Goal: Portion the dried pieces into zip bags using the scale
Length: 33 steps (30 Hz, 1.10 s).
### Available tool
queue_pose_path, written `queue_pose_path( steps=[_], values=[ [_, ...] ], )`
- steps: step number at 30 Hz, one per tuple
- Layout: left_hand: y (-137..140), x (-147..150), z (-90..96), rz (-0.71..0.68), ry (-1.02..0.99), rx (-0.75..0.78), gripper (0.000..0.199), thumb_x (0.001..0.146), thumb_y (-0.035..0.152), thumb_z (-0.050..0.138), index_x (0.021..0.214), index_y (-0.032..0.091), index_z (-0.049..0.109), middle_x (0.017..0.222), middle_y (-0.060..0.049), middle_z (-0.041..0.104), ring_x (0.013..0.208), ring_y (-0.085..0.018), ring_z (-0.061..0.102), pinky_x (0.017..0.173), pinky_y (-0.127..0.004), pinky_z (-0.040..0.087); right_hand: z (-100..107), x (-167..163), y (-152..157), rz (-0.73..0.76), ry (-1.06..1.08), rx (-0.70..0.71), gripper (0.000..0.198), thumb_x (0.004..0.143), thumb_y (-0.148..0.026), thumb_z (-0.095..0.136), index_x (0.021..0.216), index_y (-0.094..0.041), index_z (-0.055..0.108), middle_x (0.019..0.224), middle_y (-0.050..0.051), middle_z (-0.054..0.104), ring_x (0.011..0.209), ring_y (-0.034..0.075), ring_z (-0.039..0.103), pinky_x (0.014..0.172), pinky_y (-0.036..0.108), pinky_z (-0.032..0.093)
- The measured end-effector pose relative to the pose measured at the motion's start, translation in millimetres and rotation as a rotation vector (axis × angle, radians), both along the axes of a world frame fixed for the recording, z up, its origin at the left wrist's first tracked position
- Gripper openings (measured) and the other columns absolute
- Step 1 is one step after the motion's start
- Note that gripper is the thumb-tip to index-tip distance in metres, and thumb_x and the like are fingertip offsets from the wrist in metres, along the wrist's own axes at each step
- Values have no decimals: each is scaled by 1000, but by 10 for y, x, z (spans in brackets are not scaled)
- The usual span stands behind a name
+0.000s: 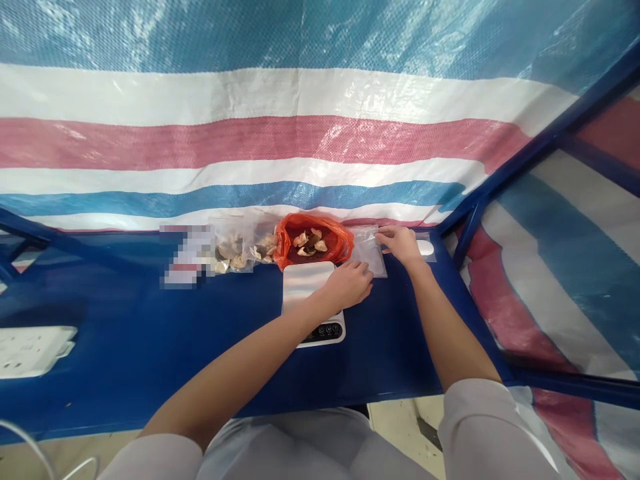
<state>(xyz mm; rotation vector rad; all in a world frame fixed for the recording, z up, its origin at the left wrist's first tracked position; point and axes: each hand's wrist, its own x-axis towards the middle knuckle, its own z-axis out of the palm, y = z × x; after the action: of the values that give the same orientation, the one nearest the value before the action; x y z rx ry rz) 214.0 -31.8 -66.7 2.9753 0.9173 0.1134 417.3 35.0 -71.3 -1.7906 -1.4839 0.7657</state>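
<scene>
My right hand (399, 243) is at the right edge of a flat clear plastic bag (371, 255), its thumb and fingers closed on the edge. Just left of it, my left hand (349, 285) reaches across the right side of a white digital scale (305, 280), fingers loosely bent and a little apart, with nothing seen in them. Behind the scale stands an opened orange-red plastic bag (285, 243) with dried, pale brown pieces (311, 243) inside. My left forearm hides part of the scale's platform and panel.
Clear bags of similar dried pieces (233, 252) lie left of the orange bag. A white oval object (425, 247) is at the right. A white power strip (35, 350) sits on the blue table (150, 347) at left. Striped sheeting (250, 143) and blue frame bars (525, 157) enclose it.
</scene>
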Motion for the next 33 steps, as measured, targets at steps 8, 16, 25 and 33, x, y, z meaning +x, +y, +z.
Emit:
queue_pose_path(
  steps=[8,16,25,33],
  values=[
    [-32,-4,-46,42,7,-29,31,100,32,50,112,11,69,113,-16,69,108,-28,65,96,-40,48,51,-128,-302,203,-519,315,30,95,-30,58,120,-24,73,122,7,76,110,28,73,97,42,58],
    [-65,-25,-133,48,-35,33,35,98,32,53,118,7,67,120,-20,69,116,-31,64,104,-42,46,-360,-121,-252,513,-649,328,40,102,-31,46,133,-18,67,150,12,57,144,30,48,122,51,36],
    [-71,8,-181,72,-22,38,41,100,34,51,123,3,65,128,-25,66,123,-33,61,105,-41,45,-405,-89,-160,591,-684,322,48,103,-31,39,141,-10,60,151,17,54,145,30,47,124,49,35],
    [-55,47,-198,89,-1,47,42,101,34,49,126,4,65,131,-24,65,124,-32,61,102,-40,48,-399,-83,-132,586,-681,321,47,103,-30,41,142,-14,60,151,13,55,144,28,49,121,46,41]
  ],
)
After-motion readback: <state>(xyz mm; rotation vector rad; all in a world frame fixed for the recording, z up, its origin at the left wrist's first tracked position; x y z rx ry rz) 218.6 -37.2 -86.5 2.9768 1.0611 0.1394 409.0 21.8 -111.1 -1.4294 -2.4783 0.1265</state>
